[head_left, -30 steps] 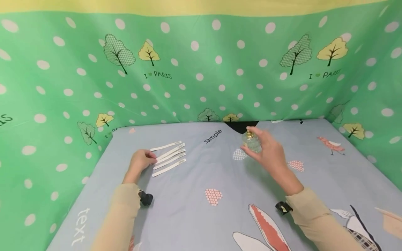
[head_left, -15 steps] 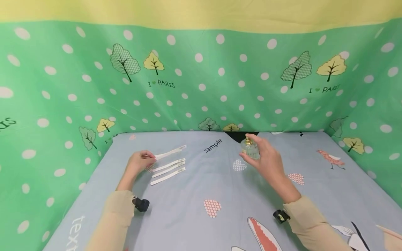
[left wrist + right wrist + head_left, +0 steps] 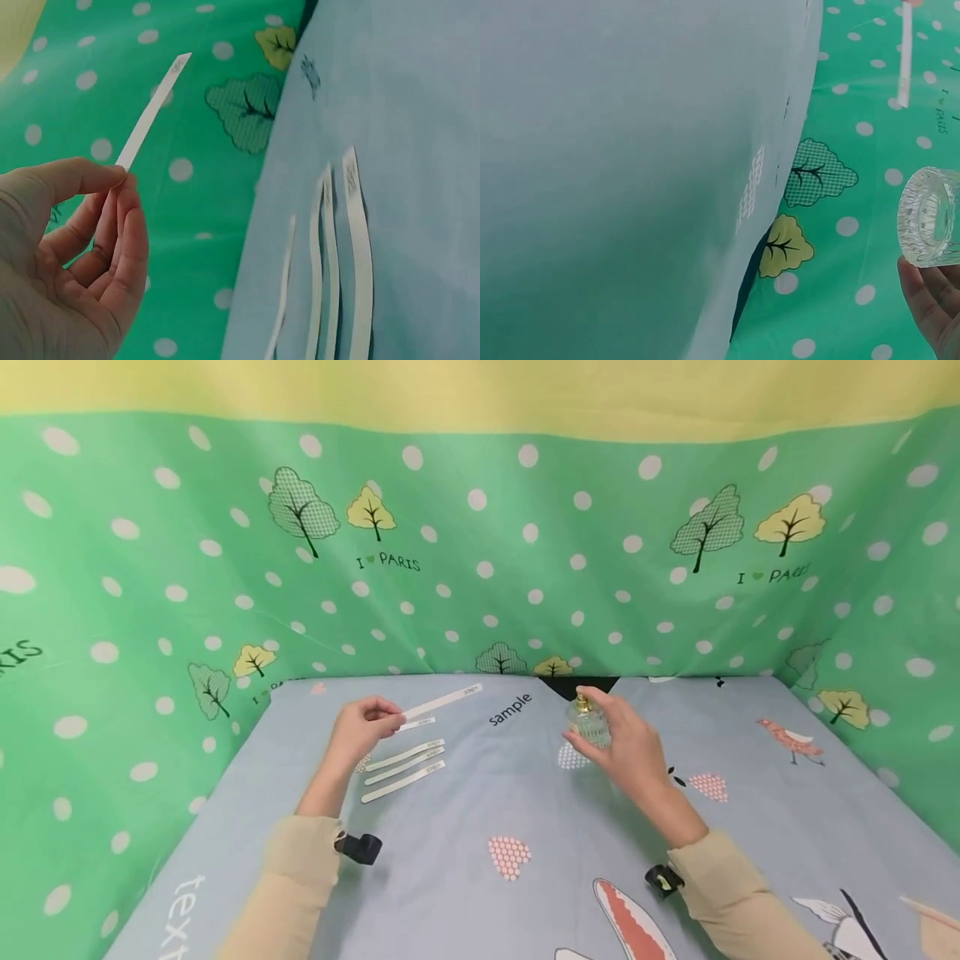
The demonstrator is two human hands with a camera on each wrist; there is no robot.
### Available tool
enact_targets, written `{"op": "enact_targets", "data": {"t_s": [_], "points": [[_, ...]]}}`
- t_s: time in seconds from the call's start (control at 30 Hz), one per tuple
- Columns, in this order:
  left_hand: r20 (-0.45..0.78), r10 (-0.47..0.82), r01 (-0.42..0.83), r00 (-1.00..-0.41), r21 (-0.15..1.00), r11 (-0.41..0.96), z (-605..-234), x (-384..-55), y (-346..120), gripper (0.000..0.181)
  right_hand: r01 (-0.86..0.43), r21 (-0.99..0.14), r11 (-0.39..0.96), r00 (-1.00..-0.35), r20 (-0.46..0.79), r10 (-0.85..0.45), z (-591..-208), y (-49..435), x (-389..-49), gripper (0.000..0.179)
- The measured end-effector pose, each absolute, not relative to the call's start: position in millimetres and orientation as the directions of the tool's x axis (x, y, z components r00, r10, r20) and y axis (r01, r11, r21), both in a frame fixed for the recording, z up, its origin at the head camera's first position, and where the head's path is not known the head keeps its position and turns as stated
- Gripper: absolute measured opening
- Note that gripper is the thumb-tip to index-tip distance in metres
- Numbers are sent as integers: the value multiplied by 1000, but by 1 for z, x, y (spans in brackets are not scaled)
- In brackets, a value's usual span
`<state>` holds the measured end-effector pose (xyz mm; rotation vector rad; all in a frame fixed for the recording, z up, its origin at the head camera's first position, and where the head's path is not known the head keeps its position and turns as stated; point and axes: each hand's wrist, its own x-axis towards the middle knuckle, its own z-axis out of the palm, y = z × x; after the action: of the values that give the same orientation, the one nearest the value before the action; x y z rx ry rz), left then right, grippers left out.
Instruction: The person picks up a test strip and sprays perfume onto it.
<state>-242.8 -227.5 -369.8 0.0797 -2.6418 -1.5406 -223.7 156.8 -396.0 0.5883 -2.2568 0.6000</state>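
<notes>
In the head view my left hand [image 3: 362, 732] pinches one end of a white perfume test strip [image 3: 444, 702], raised off the table. Thumb and index finger hold the same test strip [image 3: 154, 112] in the left wrist view, its printed end pointing up and away. Below that hand, several more test strips [image 3: 403, 782] lie side by side on the cloth. My right hand [image 3: 632, 745] grips a clear glass perfume bottle [image 3: 589, 725] with a gold neck, a finger on its top. Only the ribbed base of the bottle [image 3: 926, 217] and some fingers show in the right wrist view.
A blue-grey printed cloth [image 3: 450, 860] covers the table. Behind it and at both sides hangs a green dotted curtain [image 3: 517, 568]. Black wrist cameras [image 3: 363, 848] sit on both forearms.
My left hand has lifted one test strip off the cloth, moving up and to the right with it. The right hand, still gripping the bottle, has shifted slightly left.
</notes>
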Motion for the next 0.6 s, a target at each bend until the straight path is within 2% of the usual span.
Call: {"op": "enact_targets", "data": {"t_s": [0.37, 0.6], "points": [[103, 1, 93, -995, 893, 440, -348, -242, -188, 17, -570, -220, 792, -624, 742, -243, -392, 152, -230, 72], [97, 12, 93, -995, 903, 419, -342, -242, -168, 14, -563, -211, 799, -631, 734, -251, -391, 149, -233, 71]]}}
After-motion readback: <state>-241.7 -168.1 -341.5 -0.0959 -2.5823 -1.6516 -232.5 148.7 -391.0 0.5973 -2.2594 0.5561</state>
